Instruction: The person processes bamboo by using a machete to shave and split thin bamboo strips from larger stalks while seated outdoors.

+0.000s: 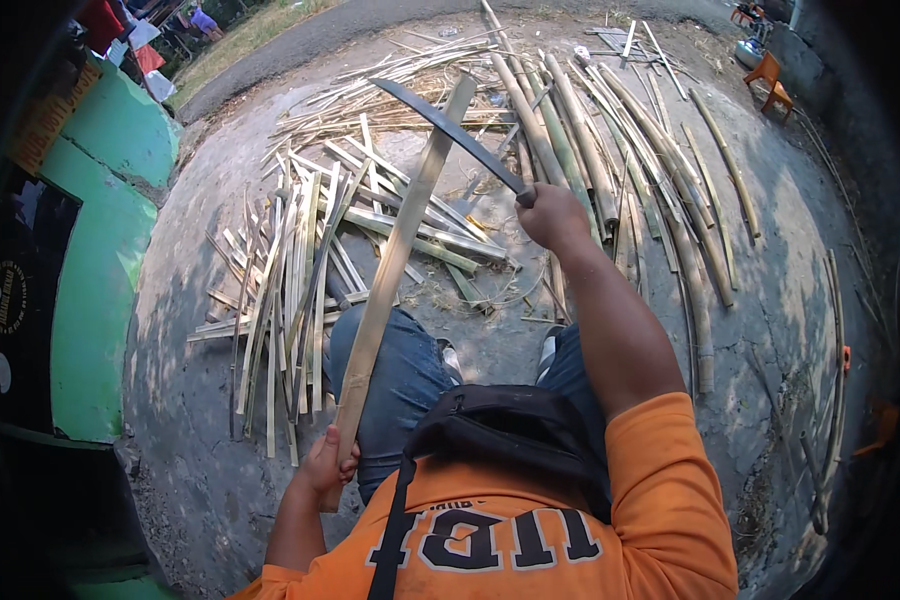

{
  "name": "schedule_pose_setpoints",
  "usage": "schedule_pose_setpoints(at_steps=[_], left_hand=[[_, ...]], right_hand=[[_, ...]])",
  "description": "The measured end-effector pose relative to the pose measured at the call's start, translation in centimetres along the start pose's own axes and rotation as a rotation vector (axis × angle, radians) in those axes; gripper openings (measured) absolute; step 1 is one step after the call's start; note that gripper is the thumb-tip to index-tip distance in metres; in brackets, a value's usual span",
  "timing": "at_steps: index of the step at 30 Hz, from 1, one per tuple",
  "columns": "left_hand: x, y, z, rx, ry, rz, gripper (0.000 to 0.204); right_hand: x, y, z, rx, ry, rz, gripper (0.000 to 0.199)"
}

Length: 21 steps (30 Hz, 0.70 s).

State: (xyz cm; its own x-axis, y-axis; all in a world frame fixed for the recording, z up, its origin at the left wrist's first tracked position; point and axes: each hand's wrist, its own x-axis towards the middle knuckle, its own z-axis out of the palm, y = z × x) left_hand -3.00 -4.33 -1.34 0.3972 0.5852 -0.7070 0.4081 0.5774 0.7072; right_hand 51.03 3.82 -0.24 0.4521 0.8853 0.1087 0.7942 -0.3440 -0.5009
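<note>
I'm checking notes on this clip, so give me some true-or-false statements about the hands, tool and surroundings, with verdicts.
1. The right hand holds a curved knife. True.
2. The left hand holds the knife too. False: it grips the lower end of a bamboo strip.
3. In this view, the knife's blade crosses the bamboo strip near its upper end. True.
4. The bag is orange. False: it is black.
5. An orange chair stands at upper right. True.
</note>
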Motion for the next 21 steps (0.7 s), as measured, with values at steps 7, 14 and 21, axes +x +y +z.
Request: schedule_pose_setpoints(at_steps=[7,14,21], left_hand=[[0.5,-1.3,-1.1,0.002,-0.031,0.035,0.081],[1.2,-0.7,-2.0,-0.103,-0.104,-0.075,0.079],[1.3,-0.2,-2.1,-0.110,-0.156,-0.104,0.081]], right_hand=[[-0.5,1.9,-1.3,0.296,0.266,0.120,0.025],[-3.4,-4.6,0.0,0.032,-0.046,-0.610,0.015],[-1.8,-1.6,3.1,-0.122,-0.248,-0.441,0.019]])
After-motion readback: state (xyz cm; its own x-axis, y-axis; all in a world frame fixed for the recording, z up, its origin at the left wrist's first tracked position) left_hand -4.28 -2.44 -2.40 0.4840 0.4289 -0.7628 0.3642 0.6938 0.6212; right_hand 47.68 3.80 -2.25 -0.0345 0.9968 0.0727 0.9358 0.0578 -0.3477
